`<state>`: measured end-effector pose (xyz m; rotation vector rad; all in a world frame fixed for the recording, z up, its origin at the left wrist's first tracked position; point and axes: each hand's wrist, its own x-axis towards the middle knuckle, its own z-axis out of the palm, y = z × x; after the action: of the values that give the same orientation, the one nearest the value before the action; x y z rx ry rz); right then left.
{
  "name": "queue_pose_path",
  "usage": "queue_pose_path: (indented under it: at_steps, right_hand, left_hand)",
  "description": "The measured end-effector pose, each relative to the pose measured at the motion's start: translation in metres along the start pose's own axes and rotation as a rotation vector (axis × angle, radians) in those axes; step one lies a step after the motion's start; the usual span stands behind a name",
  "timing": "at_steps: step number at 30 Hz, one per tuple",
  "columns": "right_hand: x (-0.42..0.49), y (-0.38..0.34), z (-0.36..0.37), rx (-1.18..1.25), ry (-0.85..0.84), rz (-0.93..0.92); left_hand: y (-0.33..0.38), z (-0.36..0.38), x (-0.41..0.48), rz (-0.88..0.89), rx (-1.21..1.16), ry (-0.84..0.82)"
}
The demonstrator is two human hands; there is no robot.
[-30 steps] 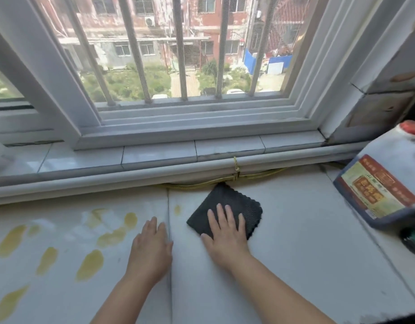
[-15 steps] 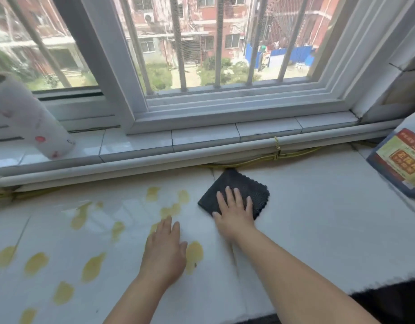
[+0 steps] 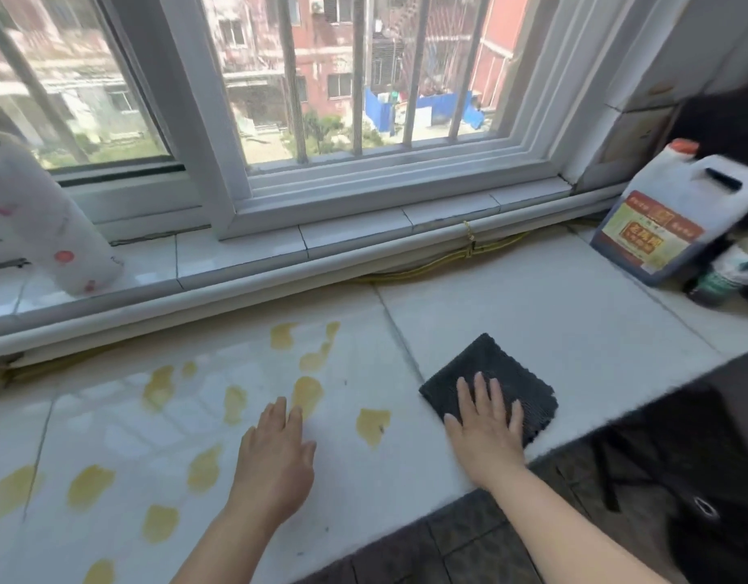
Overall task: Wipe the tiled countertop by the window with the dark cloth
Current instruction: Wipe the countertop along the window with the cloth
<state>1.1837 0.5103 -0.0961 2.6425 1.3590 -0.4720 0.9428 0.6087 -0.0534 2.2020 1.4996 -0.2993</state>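
A folded dark cloth lies flat on the white tiled countertop, close to its front edge. My right hand presses flat on the cloth's near half, fingers spread. My left hand rests flat on the countertop to the left, palm down and holding nothing. Several yellow oily blotches dot the tiles around and left of my left hand. The tile to the right of the cloth looks free of blotches.
A paper towel roll stands on the window sill at the left. At the right, a large jug with a red cap sits beside a small dark bottle. A yellow cord runs under the sill ledge. Dark floor lies below the counter's edge.
My right hand has slid the cloth from near the sill toward the counter's front edge. My left hand stays flat on the tiles. The view has shifted right, showing the jug again.
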Motion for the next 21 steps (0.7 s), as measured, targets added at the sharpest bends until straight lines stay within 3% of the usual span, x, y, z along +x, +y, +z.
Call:
queue_pose_path:
  at_steps: [4, 6, 7, 9, 13, 15, 17, 19, 21]
  right_hand:
    - [-0.033, -0.068, 0.033, -0.022, 0.06, -0.337]
    - [-0.036, -0.075, 0.027, -0.083, -0.008, -0.405]
    - [-0.033, -0.067, 0.02, -0.068, -0.028, -0.395]
    - [-0.016, -0.029, 0.01, -0.047, 0.095, -0.354]
    - [0.007, 0.034, -0.005, 0.048, -0.02, 0.016]
    - [0.004, 0.022, -0.004, 0.051, -0.018, 0.032]
    - [-0.01, -0.014, 0.009, 0.039, 0.037, -0.124]
    - [-0.031, -0.049, 0.028, 0.005, 0.081, -0.396]
    - [-0.044, -0.063, 0.033, -0.037, 0.013, -0.585]
  left_hand:
    - [-0.005, 0.008, -0.015, -0.014, 0.07, -0.007]
    - [-0.007, 0.012, -0.022, -0.031, 0.116, 0.0]
    - [-0.008, 0.014, -0.026, -0.043, 0.133, 0.001]
    - [-0.011, 0.016, -0.031, -0.061, 0.152, -0.003]
    - [-0.012, 0.019, -0.036, -0.082, 0.17, 0.003]
    - [-0.009, 0.019, -0.035, -0.094, 0.179, 0.008]
    - [-0.006, 0.018, -0.035, -0.105, 0.182, 0.003]
    - [-0.005, 0.018, -0.033, -0.12, 0.181, -0.006]
    - [-0.004, 0.017, -0.033, -0.136, 0.184, -0.009]
